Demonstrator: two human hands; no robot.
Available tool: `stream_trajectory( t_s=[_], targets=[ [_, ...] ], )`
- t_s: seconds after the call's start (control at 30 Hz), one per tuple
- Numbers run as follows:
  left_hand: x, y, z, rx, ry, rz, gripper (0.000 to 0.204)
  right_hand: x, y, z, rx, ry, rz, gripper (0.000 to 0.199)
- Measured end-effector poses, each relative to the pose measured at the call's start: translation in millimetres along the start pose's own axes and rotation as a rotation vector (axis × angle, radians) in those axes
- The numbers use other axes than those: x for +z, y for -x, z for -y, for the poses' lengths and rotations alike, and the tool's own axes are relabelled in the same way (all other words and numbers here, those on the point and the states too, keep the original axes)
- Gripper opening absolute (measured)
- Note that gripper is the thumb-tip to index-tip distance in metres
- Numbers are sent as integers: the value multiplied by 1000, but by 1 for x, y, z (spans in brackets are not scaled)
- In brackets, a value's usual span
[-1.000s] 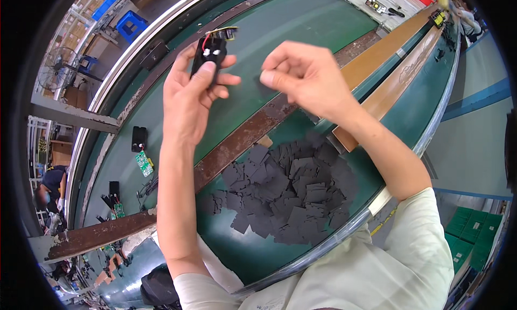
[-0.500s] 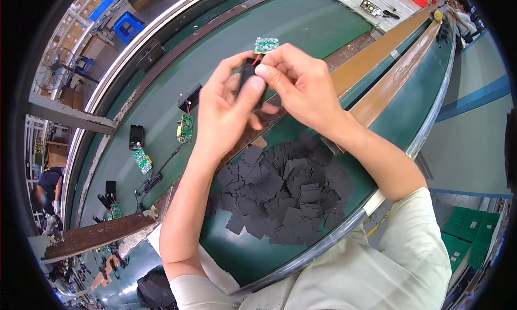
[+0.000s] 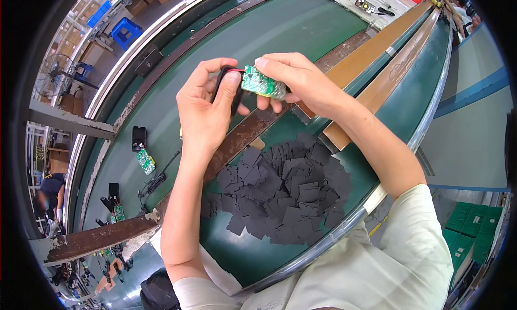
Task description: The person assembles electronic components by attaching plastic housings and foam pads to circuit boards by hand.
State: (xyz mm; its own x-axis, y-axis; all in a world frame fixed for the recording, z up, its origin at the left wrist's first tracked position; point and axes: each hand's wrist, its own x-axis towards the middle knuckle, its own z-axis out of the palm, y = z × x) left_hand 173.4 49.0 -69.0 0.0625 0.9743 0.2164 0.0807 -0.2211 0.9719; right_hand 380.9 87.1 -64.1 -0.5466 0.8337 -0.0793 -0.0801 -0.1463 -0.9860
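Observation:
My left hand (image 3: 207, 103) is closed round a black plastic case (image 3: 226, 86), its thumb pressed on the near face. In my right hand (image 3: 293, 78) is a green circuit board (image 3: 263, 84), pinched between the thumb on top and the fingers beneath. A short red wire (image 3: 235, 70) runs from the case to the board. Both parts are held above the green belt, side by side and apart. Below my hands lies a heap of thin black sheets (image 3: 285, 191).
Another black case (image 3: 139, 139) with a wired circuit board (image 3: 145, 162) lies on the belt (image 3: 177, 86) at left, beside a black cable (image 3: 156, 181). Brown rails (image 3: 371, 86) run along the right. A co-worker (image 3: 52, 191) is at far left. A blue stool (image 3: 126, 33) stands beyond.
My right hand has let go near the wire and taken hold of the circuit board, which now lies lower and tilted beside the case. My left hand has shifted left with the case.

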Motion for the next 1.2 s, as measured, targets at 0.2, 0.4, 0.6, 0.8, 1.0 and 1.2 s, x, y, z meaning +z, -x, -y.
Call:
stream_trajectory(
  t_s=[0.2,0.4,0.6,0.8,1.0,1.2],
  targets=[
    [6,0,-2,56,-38,-67,22,-7,-4,-3,104,-44,44,41],
    [-2,-9,19,834,-780,-277,21,-3,-4,-6,84,7,83,37],
    [4,-4,24,532,-590,-260,22,28,2,-18,-643,707,-363,30],
    [17,7,12,192,-298,-170,29,25,4,-11,-565,736,-440,28],
    [30,19,6,68,265,-14,38,21,0,-21,-718,855,-528,35],
    [17,3,13,34,333,-229,37,37,-3,-25,-683,566,-351,47]
  ],
)
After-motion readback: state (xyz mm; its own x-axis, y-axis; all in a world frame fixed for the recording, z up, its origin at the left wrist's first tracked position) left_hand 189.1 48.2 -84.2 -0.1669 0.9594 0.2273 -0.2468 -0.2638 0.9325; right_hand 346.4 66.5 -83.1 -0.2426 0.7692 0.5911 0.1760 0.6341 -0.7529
